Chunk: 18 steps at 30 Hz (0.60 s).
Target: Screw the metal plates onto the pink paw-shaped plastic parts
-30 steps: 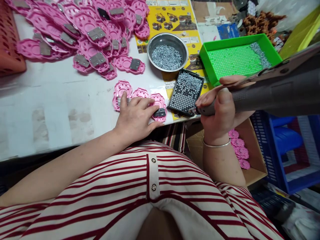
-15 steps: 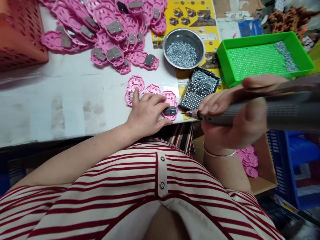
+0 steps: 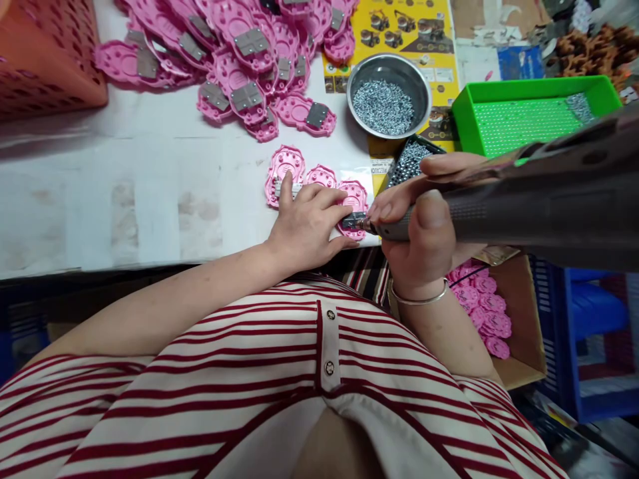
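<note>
My left hand (image 3: pixel 307 223) lies with fingers spread over a short row of pink plastic housings at the table's front edge. Its fingertips touch the left housing (image 3: pixel 285 163) and the right housing (image 3: pixel 353 194); the middle housing (image 3: pixel 320 175) is partly under the fingers. A dark cover plate (image 3: pixel 352 221) sits on the lower part of the right housing. My right hand (image 3: pixel 419 226) is wrapped round a grey electric screwdriver (image 3: pixel 499 203), held nearly level. The screwdriver's tip is at the dark plate; the hand hides part of the black screw tray (image 3: pixel 412 159).
Behind the row lies a pile of pink housings (image 3: pixel 239 73) with grey plates. A steel bowl (image 3: pixel 389 96) of small screws and a green tray (image 3: pixel 529 120) stand at the back right. An orange basket (image 3: pixel 50 60) is at left. Below right, a cardboard box (image 3: pixel 529 332) holds pink parts.
My right hand has brought the screwdriver leftward from beside the black tray to the dark plate on the right housing. The left hand stays on the housings; the whole view has shifted slightly.
</note>
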Motion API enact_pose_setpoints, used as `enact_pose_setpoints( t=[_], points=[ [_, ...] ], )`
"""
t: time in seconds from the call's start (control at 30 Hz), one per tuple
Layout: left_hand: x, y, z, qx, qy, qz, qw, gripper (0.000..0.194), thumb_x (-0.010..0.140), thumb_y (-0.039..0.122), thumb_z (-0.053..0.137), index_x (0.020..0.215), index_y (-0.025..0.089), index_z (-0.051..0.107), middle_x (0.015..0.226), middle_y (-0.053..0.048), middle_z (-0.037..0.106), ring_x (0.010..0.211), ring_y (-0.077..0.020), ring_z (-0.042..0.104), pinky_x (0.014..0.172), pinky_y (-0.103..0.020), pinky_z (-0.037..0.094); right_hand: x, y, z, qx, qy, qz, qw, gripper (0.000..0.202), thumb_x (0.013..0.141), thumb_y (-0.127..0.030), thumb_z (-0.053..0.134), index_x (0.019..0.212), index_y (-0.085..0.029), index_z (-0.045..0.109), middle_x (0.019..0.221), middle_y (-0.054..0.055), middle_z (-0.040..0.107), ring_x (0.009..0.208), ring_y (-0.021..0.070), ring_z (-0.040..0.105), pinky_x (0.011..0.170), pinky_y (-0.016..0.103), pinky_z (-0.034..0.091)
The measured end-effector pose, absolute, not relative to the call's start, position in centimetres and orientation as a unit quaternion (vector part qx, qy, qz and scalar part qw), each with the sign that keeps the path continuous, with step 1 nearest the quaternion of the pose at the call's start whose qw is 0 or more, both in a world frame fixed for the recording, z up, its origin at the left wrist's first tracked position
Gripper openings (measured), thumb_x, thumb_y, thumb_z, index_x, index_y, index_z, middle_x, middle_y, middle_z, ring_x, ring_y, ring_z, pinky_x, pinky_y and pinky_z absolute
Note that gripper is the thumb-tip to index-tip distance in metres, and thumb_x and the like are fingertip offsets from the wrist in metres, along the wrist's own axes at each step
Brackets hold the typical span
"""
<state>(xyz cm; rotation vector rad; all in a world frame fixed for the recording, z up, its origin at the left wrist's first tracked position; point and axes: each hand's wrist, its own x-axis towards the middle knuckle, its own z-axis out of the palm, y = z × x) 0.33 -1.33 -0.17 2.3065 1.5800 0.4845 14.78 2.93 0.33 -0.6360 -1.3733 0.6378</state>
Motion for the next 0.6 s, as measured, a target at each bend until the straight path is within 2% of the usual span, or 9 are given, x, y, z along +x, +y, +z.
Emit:
enact_pose_setpoints(
  t=[0.1,0.27,0.4,0.5,0.6],
  points=[
    [0.3,-1.3,-0.3,0.805,0.547,0.175,0.15,0.033,0.092,0.046,0.067,0.116,0.025,0.074,0.131,-0.01,0.067,0.124,-0.0358,0.053,0.119,-0.076,0.018,14.7,3.2,0.1,-0.273,-0.616,0.284,0.682,0.035,0.084,-0.061,0.061,0.11,-0.038,0.062,0.083,0.0,0.057,0.066,0.0149,0.058,0.053,0.032,0.048],
    [0.3,-1.2,-0.6,0.804,0.543,0.189,0.151,0.032,0.09,0.045,0.07,0.115,0.025,0.074,0.131,-0.009,0.067,0.123,-0.0354,0.054,0.118,-0.078,0.017,14.7,2.4,0.7,-0.304,-0.614,0.299,0.665,0.031,0.088,-0.058,0.057,0.112,-0.039,0.062,0.069,-0.004,0.047,0.051,0.0117,0.045,0.052,0.032,0.048],
    [0.3,-1.2,-0.7,0.801,0.543,0.196,0.158,0.032,0.089,0.045,0.071,0.116,0.026,0.073,0.133,-0.007,0.067,0.123,-0.0348,0.054,0.119,-0.078,0.015,14.6,2.0,1.1,-0.311,-0.61,0.292,0.667,0.032,0.087,-0.06,0.057,0.111,-0.039,0.062,0.069,-0.004,0.046,0.05,0.0107,0.044,0.053,0.031,0.049],
    [0.3,-1.1,-0.6,0.8,0.546,0.195,0.157,0.031,0.09,0.043,0.07,0.116,0.027,0.073,0.131,-0.008,0.067,0.124,-0.0347,0.054,0.12,-0.077,0.015,14.7,2.2,0.8,-0.321,-0.622,0.292,0.652,0.032,0.088,-0.06,0.056,0.111,-0.038,0.059,0.077,-0.004,0.051,0.056,0.0105,0.051,0.056,0.031,0.052],
    [0.3,-1.1,-0.6,0.8,0.545,0.195,0.158,0.03,0.09,0.042,0.069,0.116,0.028,0.073,0.131,-0.007,0.067,0.124,-0.0345,0.054,0.12,-0.077,0.014,14.9,2.5,0.3,-0.347,-0.639,0.306,0.614,0.039,0.086,-0.069,0.053,0.111,-0.039,0.056,0.09,-0.002,0.055,0.074,0.0124,0.06,0.063,0.031,0.057]
  ],
)
